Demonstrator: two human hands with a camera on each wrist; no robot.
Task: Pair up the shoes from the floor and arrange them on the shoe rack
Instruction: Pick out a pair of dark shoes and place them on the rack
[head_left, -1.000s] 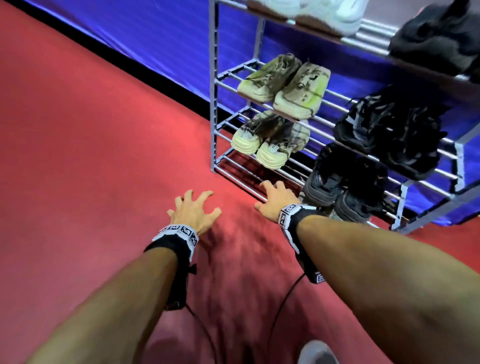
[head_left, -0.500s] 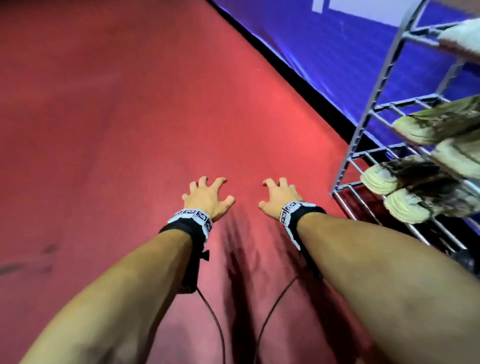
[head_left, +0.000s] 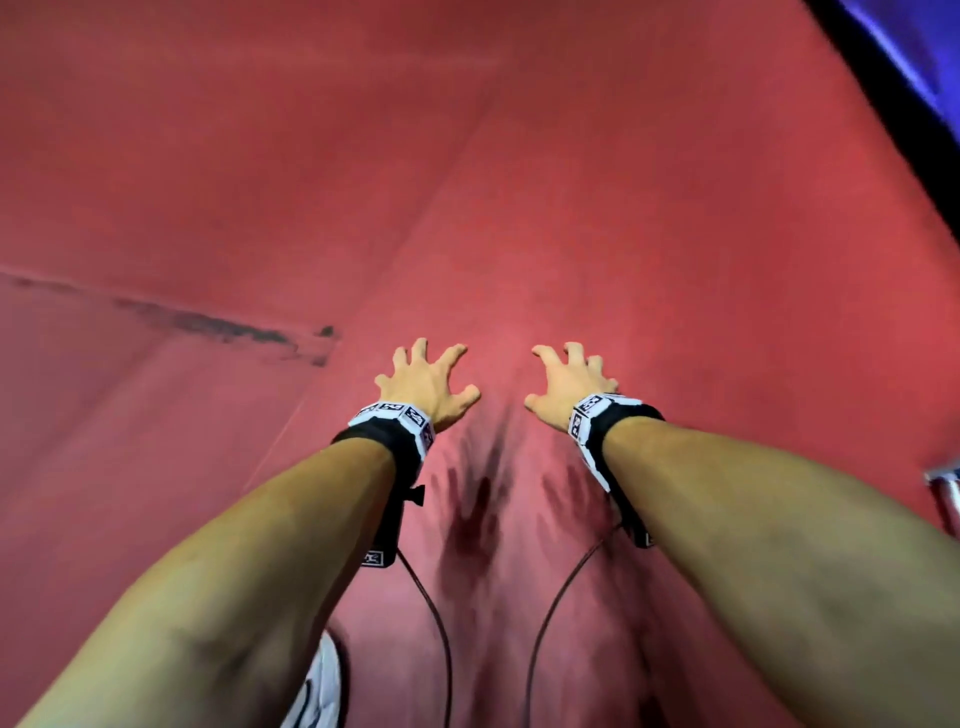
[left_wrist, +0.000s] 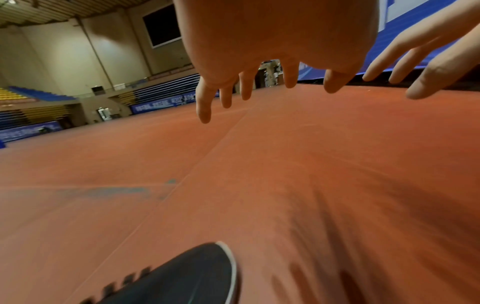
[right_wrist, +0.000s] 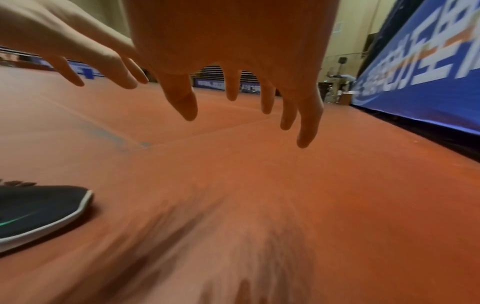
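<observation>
Both hands hover palm-down over the red floor (head_left: 623, 234), holding nothing. My left hand (head_left: 441, 374) has its fingers spread wide; the left wrist view shows its fingers (left_wrist: 244, 86) hanging free. My right hand (head_left: 558, 379) is spread the same way beside it, its fingers (right_wrist: 267, 98) apart above the floor. A dark shoe with a white sole (left_wrist: 168, 277) lies on the floor just behind the hands and also appears in the right wrist view (right_wrist: 39, 209). Only a blurred sliver of the shoe rack (head_left: 949, 486) shows at the right edge.
A blue banner wall (right_wrist: 428, 72) with a black base runs along the right. A dark scuff mark (head_left: 208, 322) crosses the floor to the left. Two cables (head_left: 441, 649) trail back from the wrist bands. Grandstands (left_wrist: 39, 102) stand far off.
The view has swung left, away from the rack, so the paired shoes on its shelves have left the picture. Both hands stay spread and hold nothing.
</observation>
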